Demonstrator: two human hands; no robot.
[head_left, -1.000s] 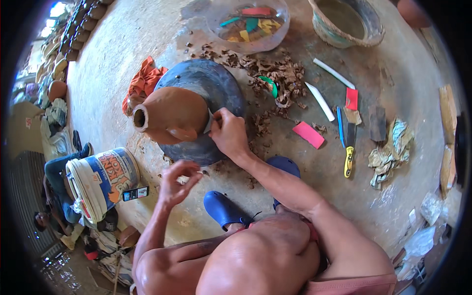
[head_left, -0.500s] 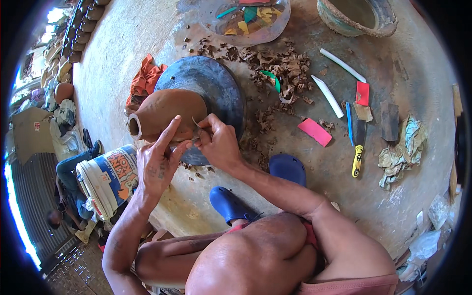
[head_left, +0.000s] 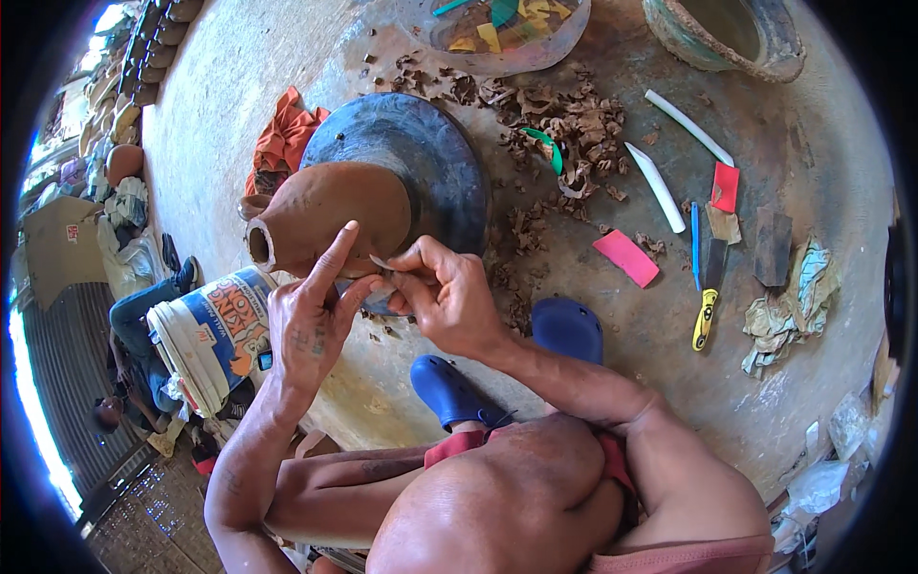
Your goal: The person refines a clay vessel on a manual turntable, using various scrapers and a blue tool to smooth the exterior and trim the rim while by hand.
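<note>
A brown clay pot [head_left: 335, 206] with a narrow neck lies on its side on a dark round turntable [head_left: 449, 182], its mouth toward the left. My left hand [head_left: 311, 311] is at the pot's near side, index finger stretched along the clay and thumb apart; its other fingers are hidden. Close to that thumb, my right hand [head_left: 454, 301] pinches a small thin piece [head_left: 381, 262], too small to identify, beside the pot's near wall. Whether the piece touches the clay is unclear.
Clay shavings [head_left: 583, 134] litter the floor beyond the turntable. Rightward lie white tubes [head_left: 655, 187], a pink card [head_left: 626, 258] and a yellow-handled scraper [head_left: 706, 316]. A clear basin [head_left: 521, 62] and bucket [head_left: 736, 62] stand far off. A person [head_left: 143, 325] sits beyond the paint pail [head_left: 191, 349].
The view has shifted slightly. My right hand has turned, bringing its curled fingers closer to my left thumb, with the thin piece still pinched. The pot stays on the turntable.
</note>
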